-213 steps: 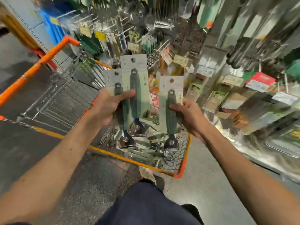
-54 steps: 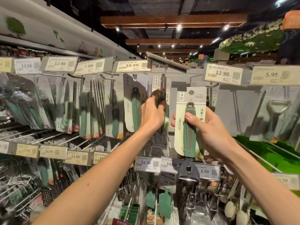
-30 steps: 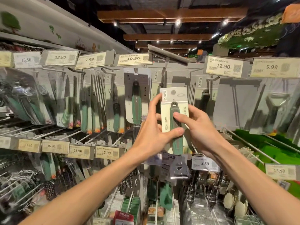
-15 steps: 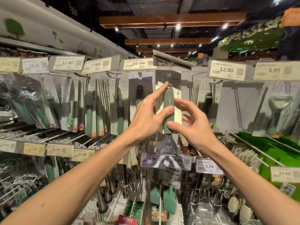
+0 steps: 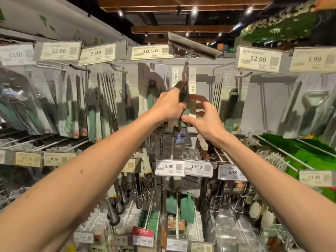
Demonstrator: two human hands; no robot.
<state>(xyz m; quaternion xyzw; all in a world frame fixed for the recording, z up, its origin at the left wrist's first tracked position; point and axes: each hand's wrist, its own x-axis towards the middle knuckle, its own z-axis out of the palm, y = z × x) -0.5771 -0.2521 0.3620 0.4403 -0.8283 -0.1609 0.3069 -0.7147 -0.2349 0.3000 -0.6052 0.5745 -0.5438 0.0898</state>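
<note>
Left hand [image 5: 169,106] curled round peeler pack [image 5: 192,82], up at the hook [image 5: 187,64]. Right hand [image 5: 205,120] pinches the pack's lower edge, thumb in front.

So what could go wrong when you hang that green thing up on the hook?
The carded kitchen tool's hole might miss the peg hook, and the card could bend. The left hand grips it high and the right hand pinches low. If either grip slips first, it may drop onto the lower racks. The tipped-up price label holder could swing down onto the hands.
</note>
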